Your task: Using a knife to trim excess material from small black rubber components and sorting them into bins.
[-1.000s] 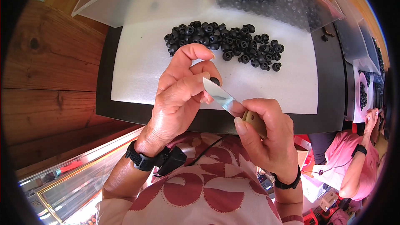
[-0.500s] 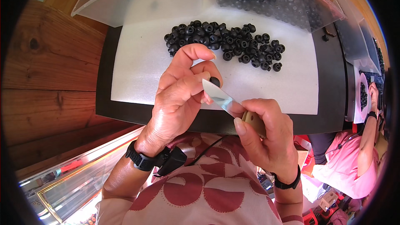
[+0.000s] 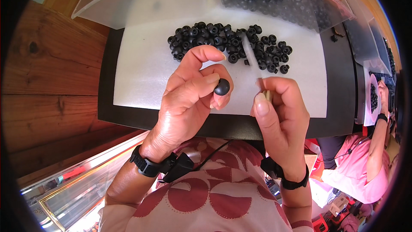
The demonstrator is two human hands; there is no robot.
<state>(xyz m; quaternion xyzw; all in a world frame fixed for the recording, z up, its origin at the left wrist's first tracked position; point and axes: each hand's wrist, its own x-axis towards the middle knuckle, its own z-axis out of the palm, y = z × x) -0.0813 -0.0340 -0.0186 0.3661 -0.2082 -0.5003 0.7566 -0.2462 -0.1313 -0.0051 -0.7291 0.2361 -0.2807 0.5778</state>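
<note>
Between thumb and fingers, my left hand (image 3: 193,86) pinches a small round black rubber-like part (image 3: 221,87), its smooth domed side showing. My right hand (image 3: 281,118) grips the handle of a knife (image 3: 254,58); the blade points up and away, blurred by motion, apart from the held part. Beyond both hands a loose pile of similar black knobbed parts (image 3: 206,38) lies on a white sheet (image 3: 141,75). The blade crosses in front of the pile's right half.
At the far left of the sheet stands a translucent bin (image 3: 146,2). Another translucent bin (image 3: 283,6) at the far right holds many black parts. A dark table edge (image 3: 206,124) borders the sheet. On the right, a person in pink (image 3: 358,172) reaches to a pink bowl (image 3: 372,99) of black parts.
My right hand has swung the knife up and away from the held part, turning the blade from pointing left to pointing far. The part's rounded side now shows in my left hand.
</note>
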